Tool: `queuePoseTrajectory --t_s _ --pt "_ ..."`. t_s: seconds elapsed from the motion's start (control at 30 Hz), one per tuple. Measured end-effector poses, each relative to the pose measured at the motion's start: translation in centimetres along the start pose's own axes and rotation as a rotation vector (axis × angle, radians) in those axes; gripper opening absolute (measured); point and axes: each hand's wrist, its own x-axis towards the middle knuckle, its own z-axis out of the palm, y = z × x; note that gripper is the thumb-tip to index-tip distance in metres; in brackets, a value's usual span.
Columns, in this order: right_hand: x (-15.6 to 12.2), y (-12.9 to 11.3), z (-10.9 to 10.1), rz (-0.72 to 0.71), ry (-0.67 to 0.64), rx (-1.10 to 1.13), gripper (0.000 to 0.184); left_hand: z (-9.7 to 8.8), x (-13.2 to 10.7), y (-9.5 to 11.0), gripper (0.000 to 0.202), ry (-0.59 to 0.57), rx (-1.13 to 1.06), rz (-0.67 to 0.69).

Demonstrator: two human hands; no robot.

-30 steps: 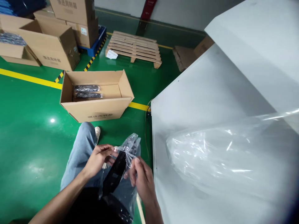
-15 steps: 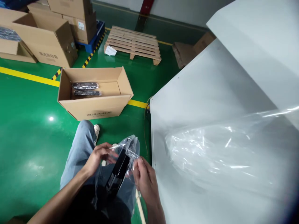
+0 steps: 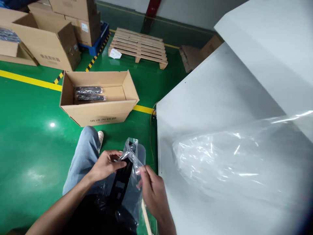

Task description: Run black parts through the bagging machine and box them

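A long black plastic part (image 3: pixel 120 182) lies slanted over my lap, partly inside a clear plastic bag (image 3: pixel 133 153) bunched around its upper end. My left hand (image 3: pixel 106 165) is closed on the bag from the left, its thumb across the black part and its other fingers partly hidden by the film. On the right, my right hand (image 3: pixel 153 187) pinches the bag's edge between thumb and fingers, pulling the film taut. The part's lower end fades into my dark clothing, so its outline there is unclear.
An open cardboard box (image 3: pixel 105 112) with two wrapped black parts (image 3: pixel 89 90) stands on the green floor ahead. To my right is a large grey-white surface (image 3: pixel 190 114) with clear plastic film (image 3: pixel 215 156) on it. Farther off are a wooden pallet (image 3: pixel 139 45) and more cartons (image 3: pixel 49 49).
My left hand has moved right and closed on the bag, its thumb now over the black part. The bag's top is gathered more tightly, and the right hand still pinches its edge.
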Motion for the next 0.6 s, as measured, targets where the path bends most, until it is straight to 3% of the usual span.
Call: queuePoseTrajectory --t_s 0.1,0.27,0.4,0.6 --pt "-0.3 1.1 -0.6 0.051 0.146 0.020 0.056 -0.6 -0.3 -0.2 0.053 0.074 -0.019 -0.032" --pt "-0.2 3.1 -1.9 0.182 0.374 0.255 0.053 -2.3 -0.8 0.0 0.063 0.132 -0.088 -0.136" --pt "0.4 2.6 -2.3 0.198 0.312 0.381 0.057 -2.9 -1.1 0.8 0.060 0.104 -0.195 -0.185" --pt "1.0 2.4 -2.8 0.200 0.251 0.402 0.064 -2.5 -1.3 0.7 0.057 0.157 -0.149 -0.073"
